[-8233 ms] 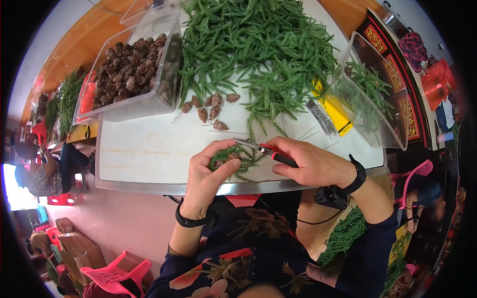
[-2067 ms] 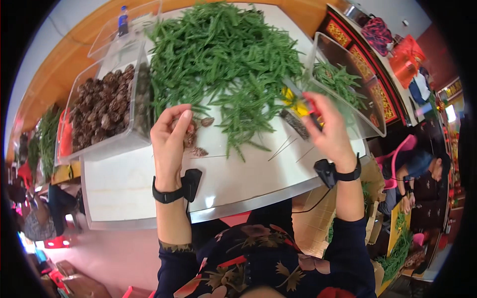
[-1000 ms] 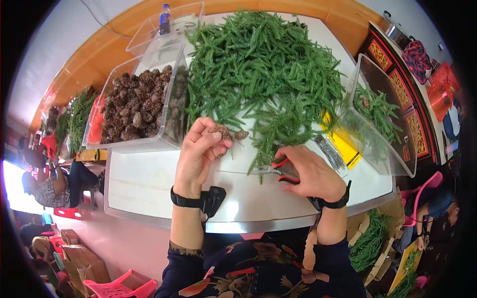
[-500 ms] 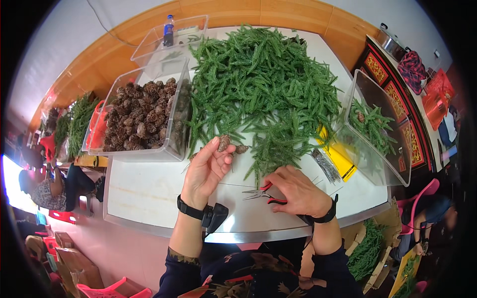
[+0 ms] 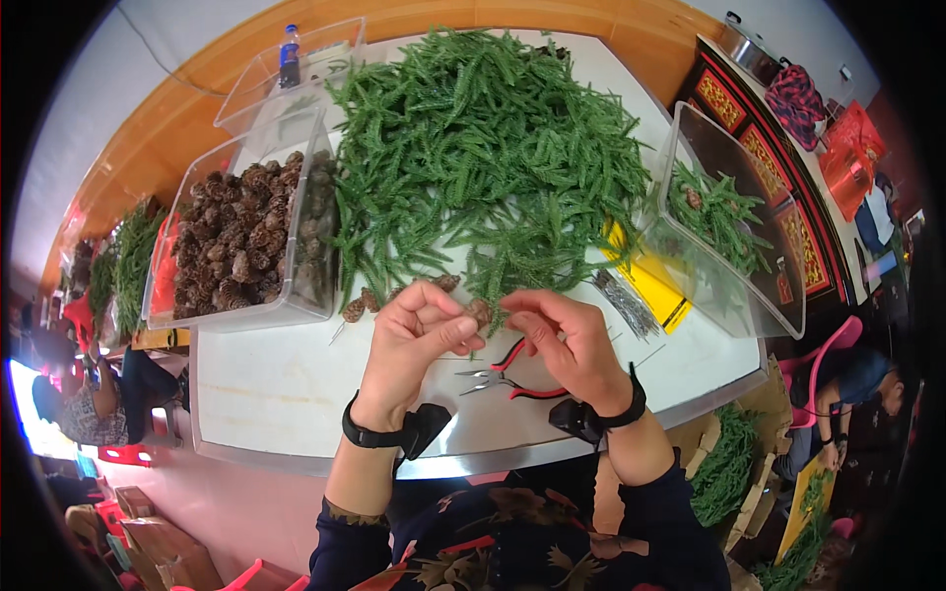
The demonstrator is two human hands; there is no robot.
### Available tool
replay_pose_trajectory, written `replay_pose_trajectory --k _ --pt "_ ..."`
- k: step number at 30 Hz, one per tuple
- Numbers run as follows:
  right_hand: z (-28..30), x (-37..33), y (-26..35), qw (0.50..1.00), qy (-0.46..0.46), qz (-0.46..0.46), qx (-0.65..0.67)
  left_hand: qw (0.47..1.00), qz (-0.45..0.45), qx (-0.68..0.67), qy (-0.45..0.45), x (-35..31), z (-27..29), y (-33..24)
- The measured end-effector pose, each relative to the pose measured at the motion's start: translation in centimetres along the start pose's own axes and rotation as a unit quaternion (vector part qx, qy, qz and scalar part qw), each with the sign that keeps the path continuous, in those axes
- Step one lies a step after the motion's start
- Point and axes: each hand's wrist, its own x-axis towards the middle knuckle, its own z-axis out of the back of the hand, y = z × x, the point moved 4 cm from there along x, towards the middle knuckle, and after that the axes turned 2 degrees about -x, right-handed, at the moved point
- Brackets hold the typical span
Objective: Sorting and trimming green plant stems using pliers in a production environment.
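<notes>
Head view: left hand pinching pine cone; right hand, having dropped red pliers onto worktop, now pinching green sprig against cone, both grips closed.

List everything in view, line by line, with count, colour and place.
table: one, white, under everything
green sprigs: large heap, table centre
pine cones in bin: many, brown, clear bin on the left
clear bin with sprigs: one, on the right
pliers: one, red handles, lying on table between the hands
wires: bundle, grey, right of hands
yellow sheet: one, beneath wires
bottle: one, blue, far left bin
left hand: pinching a small cone
right hand: fingers at the same cone
</notes>
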Motion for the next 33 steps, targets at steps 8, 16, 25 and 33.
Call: replay_pose_trajectory --k 8,16,25,33 --pt "-0.7 0.5 -0.5 0.945 0.025 -0.059 0.322 0.992 0.085 -0.072 0.064 0.1 -1.0 1.3" --pt "1.5 1.0 -2.1 0.927 -0.026 -0.020 0.374 0.991 0.010 0.127 0.030 1.8 -2.0 -0.2" --pt "6.3 1.6 -2.6 0.857 -0.172 -0.054 0.483 0.664 -0.316 0.673 -0.074 9.1 -6.3 -2.3" --pt "6.1 1.5 -3.7 0.873 -0.150 -0.079 0.458 0.881 -0.115 0.448 -0.098 9.4 -2.0 -2.2"
